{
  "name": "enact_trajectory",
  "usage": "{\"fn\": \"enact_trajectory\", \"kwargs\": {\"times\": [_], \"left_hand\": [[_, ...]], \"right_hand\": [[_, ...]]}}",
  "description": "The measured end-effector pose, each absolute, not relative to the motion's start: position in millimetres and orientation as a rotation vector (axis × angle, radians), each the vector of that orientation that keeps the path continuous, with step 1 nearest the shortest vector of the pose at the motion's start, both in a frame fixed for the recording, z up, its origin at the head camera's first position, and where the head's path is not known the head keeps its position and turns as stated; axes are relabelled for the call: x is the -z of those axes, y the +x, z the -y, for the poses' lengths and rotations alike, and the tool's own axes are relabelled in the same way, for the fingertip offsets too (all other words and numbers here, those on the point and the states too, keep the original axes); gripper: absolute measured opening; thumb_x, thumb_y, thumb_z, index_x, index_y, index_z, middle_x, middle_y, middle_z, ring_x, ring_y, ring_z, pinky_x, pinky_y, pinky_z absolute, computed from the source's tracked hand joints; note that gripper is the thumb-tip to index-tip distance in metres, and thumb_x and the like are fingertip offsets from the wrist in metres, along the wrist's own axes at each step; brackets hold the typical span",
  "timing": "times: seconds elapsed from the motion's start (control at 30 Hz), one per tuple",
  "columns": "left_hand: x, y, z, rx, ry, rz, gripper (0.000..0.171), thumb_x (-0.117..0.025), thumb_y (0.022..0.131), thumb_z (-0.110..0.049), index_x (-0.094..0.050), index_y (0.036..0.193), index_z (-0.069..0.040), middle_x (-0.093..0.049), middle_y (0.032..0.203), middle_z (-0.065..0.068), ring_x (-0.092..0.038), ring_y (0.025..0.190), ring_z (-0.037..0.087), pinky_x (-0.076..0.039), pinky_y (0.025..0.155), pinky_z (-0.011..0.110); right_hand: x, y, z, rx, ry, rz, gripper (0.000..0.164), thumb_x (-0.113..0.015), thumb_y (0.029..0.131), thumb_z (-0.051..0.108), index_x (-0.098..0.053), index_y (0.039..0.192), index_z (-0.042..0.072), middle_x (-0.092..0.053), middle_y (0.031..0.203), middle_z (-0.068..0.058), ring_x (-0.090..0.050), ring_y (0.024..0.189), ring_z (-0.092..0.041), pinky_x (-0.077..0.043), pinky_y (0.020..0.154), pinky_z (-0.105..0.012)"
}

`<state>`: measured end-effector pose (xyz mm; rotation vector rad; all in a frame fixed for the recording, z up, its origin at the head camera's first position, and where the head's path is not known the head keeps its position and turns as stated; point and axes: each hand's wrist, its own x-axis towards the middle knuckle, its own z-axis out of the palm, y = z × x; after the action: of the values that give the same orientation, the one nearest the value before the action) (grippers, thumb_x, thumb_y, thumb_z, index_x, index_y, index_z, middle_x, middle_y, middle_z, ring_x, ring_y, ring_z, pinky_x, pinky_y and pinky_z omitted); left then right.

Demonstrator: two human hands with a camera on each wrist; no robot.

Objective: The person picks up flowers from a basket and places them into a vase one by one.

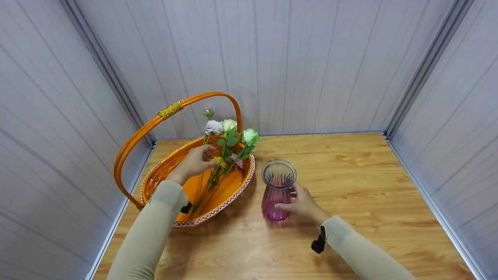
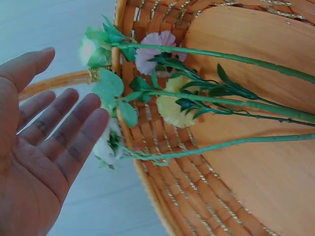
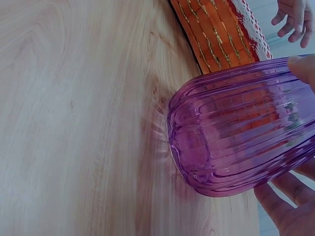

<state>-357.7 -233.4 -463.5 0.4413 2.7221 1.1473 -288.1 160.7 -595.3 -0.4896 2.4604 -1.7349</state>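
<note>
My left hand [image 1: 194, 162] hovers over the orange woven basket [image 1: 216, 213], fingers apart and holding nothing. Long-stemmed flowers lean in that basket: a white bloom [image 1: 213, 127], a pale green rose [image 1: 250, 137], a pink flower [image 2: 147, 53] and a yellow flower [image 2: 172, 105] among them. In the left wrist view the palm and fingers [image 2: 64, 132] are beside the blooms, with the stems stretching away to the right. My right hand [image 1: 306, 205] grips a ribbed glass vase [image 1: 275, 200], purple-pink toward its base, thumb on one side and fingers on the other. The vase appears upright on the table.
The basket's tall arched handle [image 1: 136, 138] rises over its left and back. A wooden table [image 1: 338, 167] carries everything, with pale panelled walls [image 1: 311, 70] at the back and both sides. The vase is just right of the basket.
</note>
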Motion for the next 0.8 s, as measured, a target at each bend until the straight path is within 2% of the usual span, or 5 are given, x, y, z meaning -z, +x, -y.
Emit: {"fn": "enact_trajectory", "kwargs": {"times": [0.23,0.43,0.7,0.8], "left_hand": [[481,-368,249,-1.233,0.307,-2.743,0.052,-0.071,0.107,-0.022,-0.055,0.152,-0.002,-0.063,0.139,0.027,-0.065,0.12,0.038,-0.058,0.099,0.054],[496,-374,261,-1.308,0.19,-2.737,0.055,-0.071,0.107,-0.022,-0.053,0.155,-0.003,-0.061,0.142,0.027,-0.063,0.125,0.04,-0.058,0.1,0.054],[514,-380,276,-1.383,0.073,-2.681,0.058,-0.071,0.107,-0.016,-0.048,0.157,0.002,-0.057,0.146,0.029,-0.064,0.124,0.04,-0.06,0.096,0.045],[519,-383,279,-1.391,0.041,-2.672,0.061,-0.072,0.106,-0.013,-0.047,0.159,0.001,-0.058,0.146,0.028,-0.064,0.125,0.041,-0.06,0.097,0.046]], "right_hand": [[596,-289,-161,1.734,-0.546,-2.482,0.084,-0.097,0.082,0.02,-0.052,0.153,0.006,-0.068,0.138,-0.019,-0.065,0.123,-0.038,-0.058,0.106,-0.06],[596,-289,-162,1.738,-0.529,-2.459,0.088,-0.097,0.083,0.021,-0.049,0.156,0.007,-0.066,0.143,-0.019,-0.063,0.132,-0.04,-0.056,0.11,-0.06],[595,-287,-161,1.719,-0.464,-2.468,0.085,-0.097,0.082,0.024,-0.052,0.153,0.01,-0.067,0.138,-0.016,-0.064,0.124,-0.034,-0.059,0.106,-0.054],[596,-288,-161,1.721,-0.443,-2.472,0.083,-0.098,0.081,0.024,-0.054,0.151,0.012,-0.067,0.137,-0.014,-0.064,0.123,-0.033,-0.059,0.105,-0.053]]}}
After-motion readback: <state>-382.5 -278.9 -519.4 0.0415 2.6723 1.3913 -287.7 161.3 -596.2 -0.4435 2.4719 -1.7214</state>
